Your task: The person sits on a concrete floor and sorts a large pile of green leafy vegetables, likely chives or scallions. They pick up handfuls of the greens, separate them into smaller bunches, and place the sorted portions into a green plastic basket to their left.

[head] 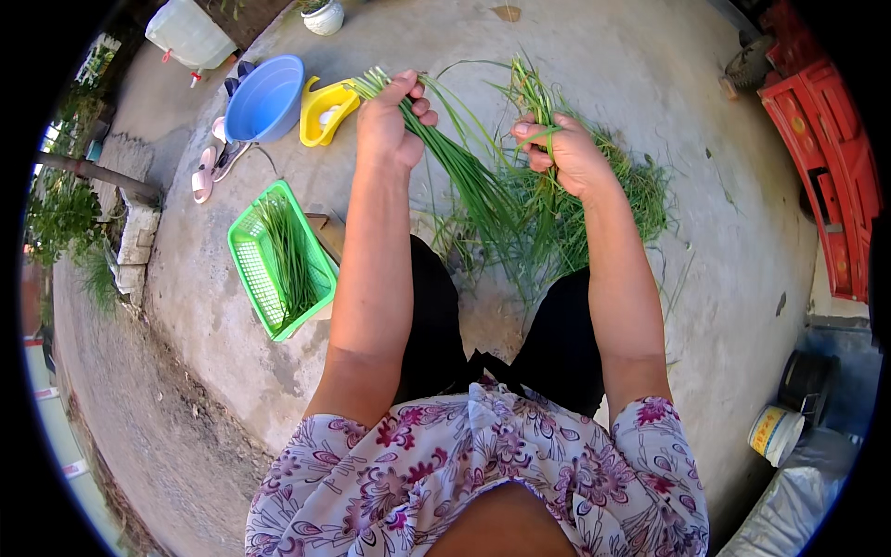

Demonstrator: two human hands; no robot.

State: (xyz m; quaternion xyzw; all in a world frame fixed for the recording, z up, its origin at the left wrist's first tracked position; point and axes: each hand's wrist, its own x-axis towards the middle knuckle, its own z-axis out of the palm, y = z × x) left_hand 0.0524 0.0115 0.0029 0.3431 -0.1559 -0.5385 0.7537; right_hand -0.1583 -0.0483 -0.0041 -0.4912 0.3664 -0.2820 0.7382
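Note:
My left hand (398, 118) grips a bunch of long green chives (463, 163) near its pale cut ends, and the leaves hang down to the right. In my right hand (567, 150) is a second, messier bundle of chives (532, 87) with some yellowed stems; a green blade loops over the fingers. Below both hands a heap of loose grassy leaves (630, 188) lies on the concrete floor. To the left of my left forearm, a green plastic basket (245, 268) holds a neat bunch of chives (282, 257).
A blue plastic basin (264, 101) and a yellow container (311, 129) with white items inside stand at upper left, beside pink sandals (202, 177). A translucent water tank (189, 35) is farther back. Red panels (825, 174) and a white bucket (779, 435) line the right side.

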